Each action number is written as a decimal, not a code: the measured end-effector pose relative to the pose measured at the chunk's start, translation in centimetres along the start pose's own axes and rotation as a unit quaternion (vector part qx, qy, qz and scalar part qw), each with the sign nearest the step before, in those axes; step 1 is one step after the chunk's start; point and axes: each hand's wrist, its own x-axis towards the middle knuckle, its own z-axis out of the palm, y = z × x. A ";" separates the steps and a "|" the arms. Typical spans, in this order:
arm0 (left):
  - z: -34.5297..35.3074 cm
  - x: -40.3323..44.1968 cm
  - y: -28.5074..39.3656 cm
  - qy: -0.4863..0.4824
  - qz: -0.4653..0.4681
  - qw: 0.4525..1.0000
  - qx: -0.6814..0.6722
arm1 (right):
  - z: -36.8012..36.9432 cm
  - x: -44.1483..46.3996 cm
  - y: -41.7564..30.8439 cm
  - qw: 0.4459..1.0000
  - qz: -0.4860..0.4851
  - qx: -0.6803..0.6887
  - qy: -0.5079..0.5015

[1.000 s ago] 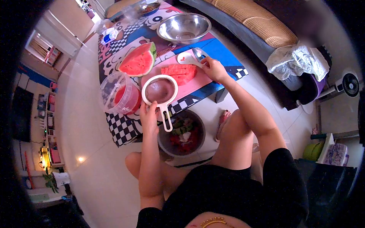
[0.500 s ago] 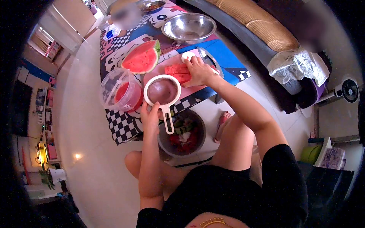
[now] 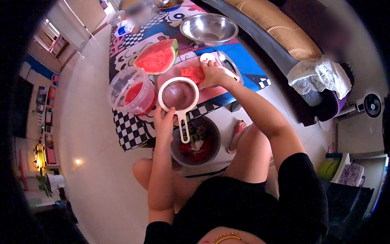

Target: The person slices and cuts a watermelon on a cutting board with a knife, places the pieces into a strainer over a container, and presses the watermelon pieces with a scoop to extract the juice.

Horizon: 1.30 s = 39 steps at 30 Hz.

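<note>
My left hand (image 3: pixel 164 124) grips a white-rimmed strainer (image 3: pixel 178 95) near the base of its handle, holding it level in front of the pink cutting board (image 3: pixel 210 94). On that board, my right hand (image 3: pixel 214 76) has its fingers around the right end of some cut watermelon pieces (image 3: pixel 191 74). The fingertips are partly hidden. A large watermelon wedge (image 3: pixel 155 57) with green rind lies behind and to the left. Left of the strainer stands a clear plastic tub (image 3: pixel 118 94) with red pulp or juice inside. A small white round object (image 3: pixel 207 58) sits beyond my right fingers.
A wide steel bowl (image 3: pixel 209 30) stands farther back on the patterned table cover (image 3: pixel 129 129). Below the table's front edge, a grey bin (image 3: pixel 217 140) holds red and green scraps. A couch (image 3: pixel 260 38) runs along the right, with a fan (image 3: pixel 371 105) nearby.
My right hand has drawn its fingers in around the watermelon pieces, which look more bunched together. The strainer is still in my left hand. The whole view has shifted slightly.
</note>
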 end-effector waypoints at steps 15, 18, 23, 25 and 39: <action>0.5 -0.2 0.5 -0.019 0.015 1.000 0.002 | 0.3 1.0 1.1 0.996 0.005 0.080 0.040; 0.8 -0.4 0.9 -0.010 0.013 1.000 -0.013 | 0.3 1.3 2.1 0.994 -0.029 0.096 0.043; 0.7 -0.1 0.6 -0.037 0.021 0.999 -0.015 | 0.8 2.9 3.4 0.989 -0.075 0.103 0.075; 0.7 0.1 0.5 -0.048 0.019 0.999 -0.002 | 1.2 3.8 4.1 0.986 -0.089 0.108 0.089; 1.8 0.3 0.8 -0.006 0.015 1.000 -0.004 | -5.5 1.8 1.3 0.911 -0.154 0.380 -0.039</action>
